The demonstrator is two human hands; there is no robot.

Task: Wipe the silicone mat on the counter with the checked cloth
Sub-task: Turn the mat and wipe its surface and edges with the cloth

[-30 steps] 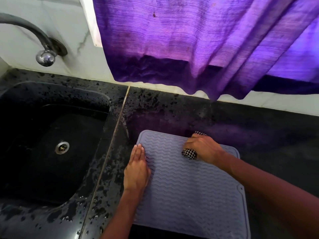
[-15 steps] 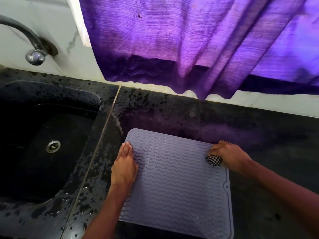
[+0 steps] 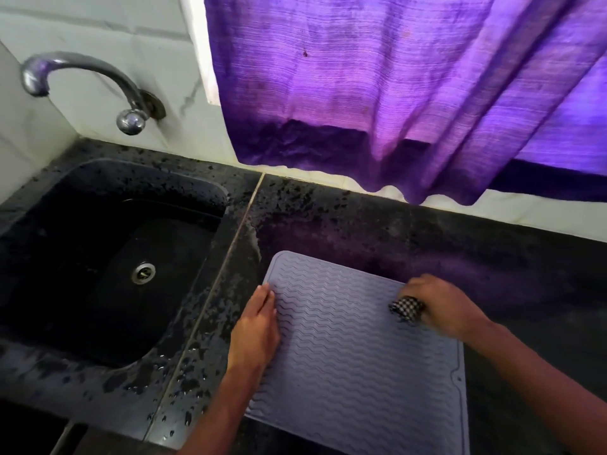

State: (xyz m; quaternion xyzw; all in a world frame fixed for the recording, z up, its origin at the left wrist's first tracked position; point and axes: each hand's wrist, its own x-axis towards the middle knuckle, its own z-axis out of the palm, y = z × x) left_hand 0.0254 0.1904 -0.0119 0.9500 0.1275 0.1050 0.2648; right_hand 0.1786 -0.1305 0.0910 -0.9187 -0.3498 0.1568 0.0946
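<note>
Silicone mat (image 3: 354,372) is being pinned by my flat left hand (image 3: 256,326) while my right hand (image 3: 443,307), clenching the checked cloth (image 3: 405,308), is pressing firmly along its ridges.

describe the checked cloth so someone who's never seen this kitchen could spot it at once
Start at the black sink and go right across the dark counter to the pale lilac silicone mat with wavy ridges. Near its far right corner the right hand grips the checked cloth, bunched into a small wad. It is the only black-and-white checked thing in view.
</note>
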